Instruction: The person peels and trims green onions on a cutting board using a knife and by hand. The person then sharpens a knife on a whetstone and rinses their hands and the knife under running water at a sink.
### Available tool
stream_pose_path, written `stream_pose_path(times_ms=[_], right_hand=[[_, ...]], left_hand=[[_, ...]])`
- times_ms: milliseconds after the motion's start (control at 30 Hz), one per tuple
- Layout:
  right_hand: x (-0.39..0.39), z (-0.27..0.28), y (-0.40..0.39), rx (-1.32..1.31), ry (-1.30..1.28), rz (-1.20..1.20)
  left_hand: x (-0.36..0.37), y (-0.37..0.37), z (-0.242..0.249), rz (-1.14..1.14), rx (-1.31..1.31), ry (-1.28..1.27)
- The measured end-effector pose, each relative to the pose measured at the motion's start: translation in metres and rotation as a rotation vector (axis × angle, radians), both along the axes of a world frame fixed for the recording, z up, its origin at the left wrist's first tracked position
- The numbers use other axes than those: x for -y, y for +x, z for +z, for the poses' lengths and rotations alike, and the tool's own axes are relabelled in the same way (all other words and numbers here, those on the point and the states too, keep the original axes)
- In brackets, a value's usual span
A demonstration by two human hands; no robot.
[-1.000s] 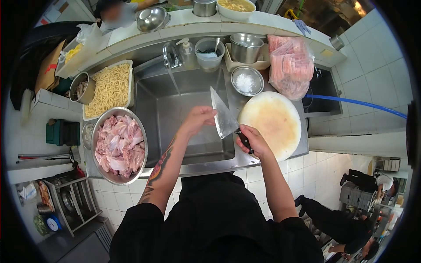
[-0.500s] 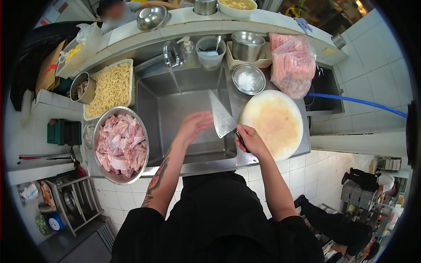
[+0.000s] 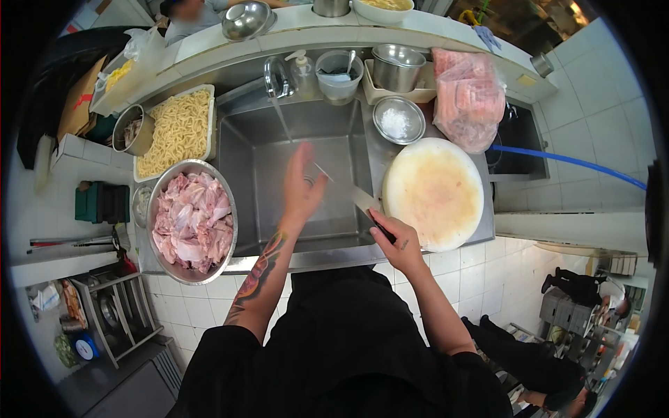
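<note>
My right hand (image 3: 397, 242) grips the dark handle of a kitchen knife (image 3: 364, 200) over the sink's front right corner. Its blade points up and left and looks narrow from this angle. Close to the blade tip, my left hand (image 3: 301, 187) hovers over the sink (image 3: 334, 150), thumb apart from fingers that are smeared by motion, holding nothing. Behind it, a thin stream of water runs from the faucet (image 3: 277, 78). Right of the knife lies a round white cutting board (image 3: 433, 195) with a stained middle.
A metal bowl of raw chicken pieces (image 3: 194, 219) and a tray of noodles (image 3: 175, 132) stand left of the sink. A bowl of white powder (image 3: 398, 121), a metal pot (image 3: 397, 68) and a bag of pink frozen meat (image 3: 468, 101) sit at the back right. People are nearby.
The knife has turned from showing its broad side to nearly edge-on. My left hand has moved up, its fingers now pointing away from me; my right hand has shifted slightly.
</note>
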State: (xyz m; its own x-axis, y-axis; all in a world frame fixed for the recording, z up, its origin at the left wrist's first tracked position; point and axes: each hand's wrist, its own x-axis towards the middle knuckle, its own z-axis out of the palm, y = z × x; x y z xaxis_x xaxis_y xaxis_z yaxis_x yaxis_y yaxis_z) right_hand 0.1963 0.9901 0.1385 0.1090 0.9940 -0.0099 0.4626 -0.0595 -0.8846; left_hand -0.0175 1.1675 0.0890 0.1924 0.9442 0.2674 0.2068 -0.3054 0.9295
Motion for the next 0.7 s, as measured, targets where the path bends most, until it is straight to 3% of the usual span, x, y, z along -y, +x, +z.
stream_pose_path(times_ms=[467,667,700], right_hand=[[0.029,0.000,0.011,0.038,-0.035,-0.027],[0.044,-0.005,0.019,-0.081,0.162,-0.105],[0.044,0.002,0.023,-0.079,-0.014,-0.134]], left_hand=[[0.016,0.020,0.013,-0.037,0.003,0.013],[0.013,0.008,-0.028,0.035,-0.123,0.033],[0.010,0.002,-0.035,0.042,-0.123,0.042]])
